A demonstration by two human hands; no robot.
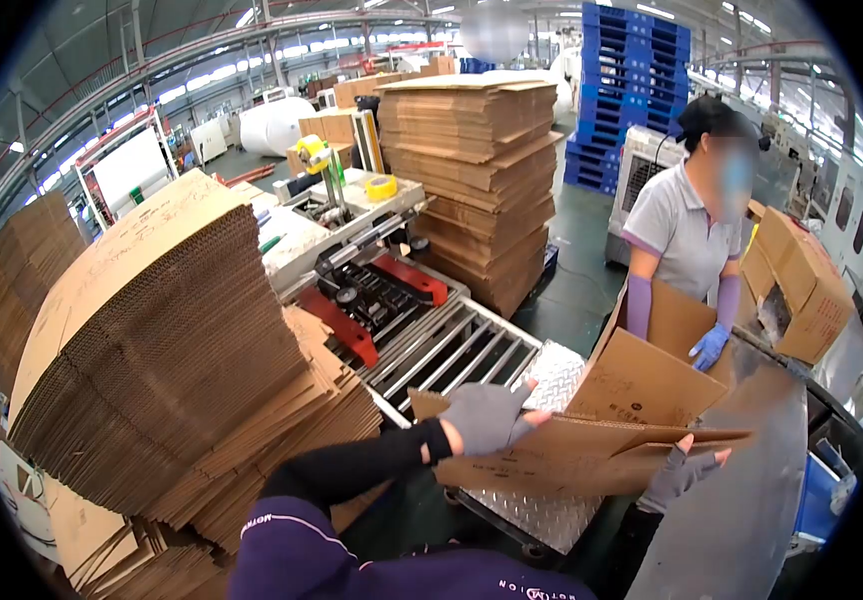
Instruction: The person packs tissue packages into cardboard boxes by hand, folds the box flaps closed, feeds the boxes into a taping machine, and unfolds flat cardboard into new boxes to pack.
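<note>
Illegibly printed carton [542,468], gripped in both hands [492,418] [678,476]

Grey fingerless gloves [492,415] and black sleeves [352,464] accompany a dark purple top [297,560] bearing white lettering [535,590].

Matt cardboard [542,462], apparently smooth

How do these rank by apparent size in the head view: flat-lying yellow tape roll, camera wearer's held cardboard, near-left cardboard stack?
1. Near-left cardboard stack
2. Camera wearer's held cardboard
3. Yellow tape roll, clearly smallest
</note>
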